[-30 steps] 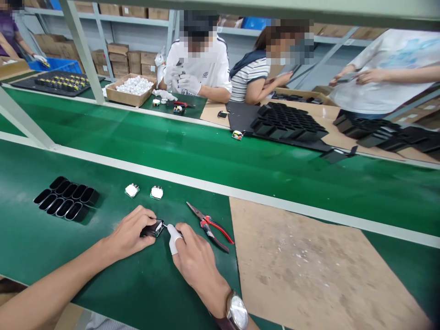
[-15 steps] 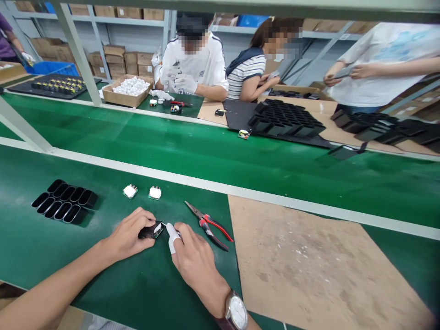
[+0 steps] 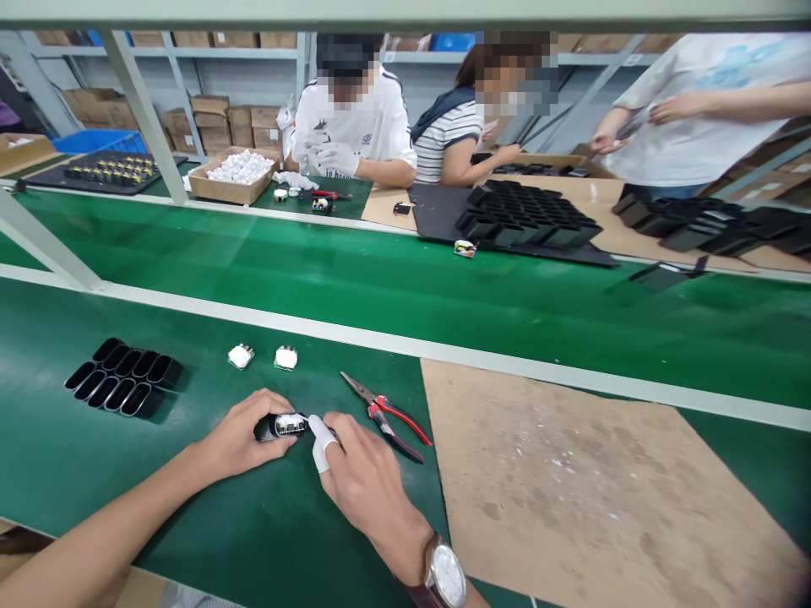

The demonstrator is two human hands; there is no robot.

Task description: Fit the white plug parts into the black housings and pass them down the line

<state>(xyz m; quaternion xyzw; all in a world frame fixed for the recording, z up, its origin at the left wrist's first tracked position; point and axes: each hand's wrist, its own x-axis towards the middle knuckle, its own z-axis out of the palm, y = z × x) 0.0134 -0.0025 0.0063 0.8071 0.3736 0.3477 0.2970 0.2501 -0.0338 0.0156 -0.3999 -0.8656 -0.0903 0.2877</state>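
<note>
My left hand is closed around a small black plastic case, held just above the green bench. The case's oval mouth faces up, and a circuit board with white filler and small parts shows in it. My right hand, with a white finger cot on one digit, is pinched at the case's right end. A thin pale tip points from these fingers to the rim; what they hold is mostly hidden. Behind my hands lie two white-topped circuit boards. Red-and-black long-nose pliers rest to the right, jaws apart.
Several empty black cases stand in rows at left. A cardboard sheet covers the bench at right. Past a pale rail, a green conveyor carries a board and a black case. Co-workers are at the far side.
The case in my left hand has turned, so its open mouth and the board inside now face me more. The board and case on the conveyor have moved right.
</note>
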